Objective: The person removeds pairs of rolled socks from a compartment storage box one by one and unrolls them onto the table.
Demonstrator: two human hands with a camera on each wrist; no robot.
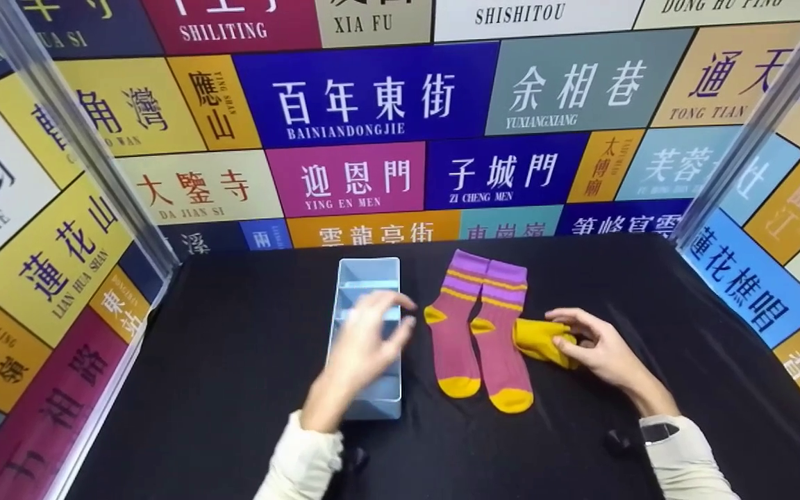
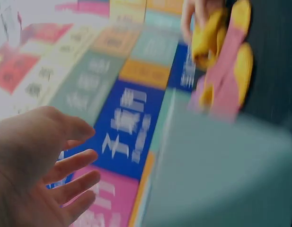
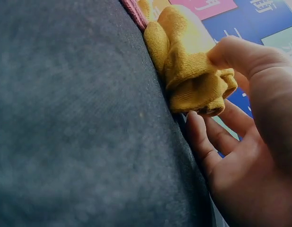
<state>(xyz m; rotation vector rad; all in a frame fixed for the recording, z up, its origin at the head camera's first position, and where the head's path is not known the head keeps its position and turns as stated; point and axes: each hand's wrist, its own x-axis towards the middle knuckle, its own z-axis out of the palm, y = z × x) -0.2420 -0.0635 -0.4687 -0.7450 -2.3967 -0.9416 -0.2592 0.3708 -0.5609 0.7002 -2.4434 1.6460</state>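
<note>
My left hand [image 1: 365, 340] hovers over a light-blue box [image 1: 380, 408] with several compartments. Its fingers are loosely bent and hold nothing, as the left wrist view also shows. My right hand [image 1: 605, 351] holds a folded yellow sock bundle [image 1: 539, 339] at its right end, thumb against the fabric and fingers round the far side. Between the two hands a pair of purple-and-mauve socks [image 1: 457, 347] with yellow toes, heels and stripes lies flat, side by side. The bundle touches the right sock's edge. Part of the box's inside is hidden by my left hand.
A black cloth [image 1: 233, 361] covers the table. Behind it stands a wall of coloured panels [image 1: 365, 90] with Chinese lettering. Clear upright posts [image 1: 126, 194] rise at the table's back corners.
</note>
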